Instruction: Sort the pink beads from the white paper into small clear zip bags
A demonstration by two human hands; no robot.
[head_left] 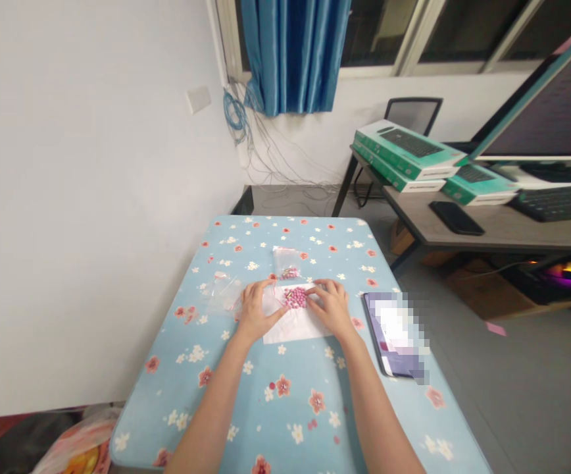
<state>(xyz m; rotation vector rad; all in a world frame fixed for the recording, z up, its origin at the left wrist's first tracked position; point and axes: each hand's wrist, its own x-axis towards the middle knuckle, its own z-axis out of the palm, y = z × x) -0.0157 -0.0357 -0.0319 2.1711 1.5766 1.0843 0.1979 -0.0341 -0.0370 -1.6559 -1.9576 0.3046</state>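
Note:
Several pink beads (295, 297) lie in a small pile on a white sheet of paper (293, 328) at the middle of the table. At the sheet's left edge is my left hand (257, 311), fingers and thumb apart, resting on or just over the paper. My right hand (332, 307) is on the other side, its fingers bent but apart, the tips close to the beads. Whether they touch any bead is too small to tell. Beyond the pile lies a small clear zip bag (286, 260) with more beads at its bottom. A thin pink line, perhaps thread, shows beside my left fingertips.
The table (191, 408) has a blue flowered cover. Crumpled clear plastic bags (222, 294) lie left of my left hand. To the right is a tablet or large phone (389, 339), partly blurred. A desk (443, 230) with keyboard boxes (408, 155) stands farther right; a wall borders the left.

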